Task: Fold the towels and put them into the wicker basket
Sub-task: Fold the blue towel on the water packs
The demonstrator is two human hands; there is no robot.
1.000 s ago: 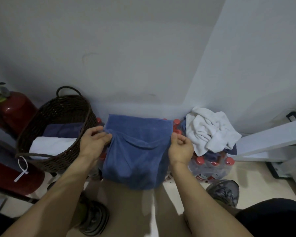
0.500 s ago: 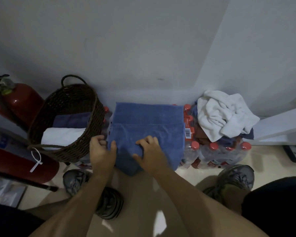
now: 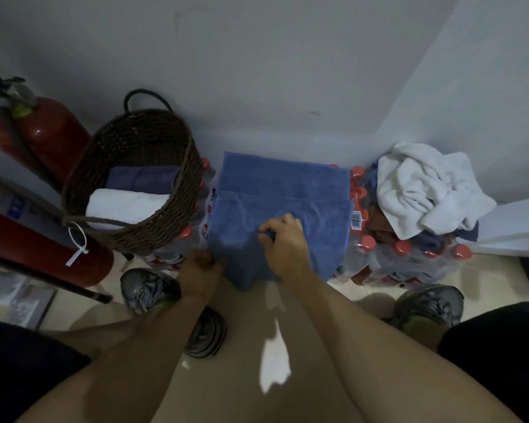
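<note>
Both hands on blue towel (image 3: 283, 190): left hand (image 3: 199, 271) fingers curled gripping edge; right hand (image 3: 286, 244) fingers pinching fold.

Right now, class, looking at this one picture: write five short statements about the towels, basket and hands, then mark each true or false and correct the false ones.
1. The basket holds a folded white towel. True.
2. The blue towel lies inside the basket. False: it lies on the bottles, right of the basket.
3. The right hand pinches the blue towel. True.
4. The white pile is neatly folded. False: it is crumpled.
5. The left hand is in the basket. False: it grips the blue towel's near-left edge.
</note>
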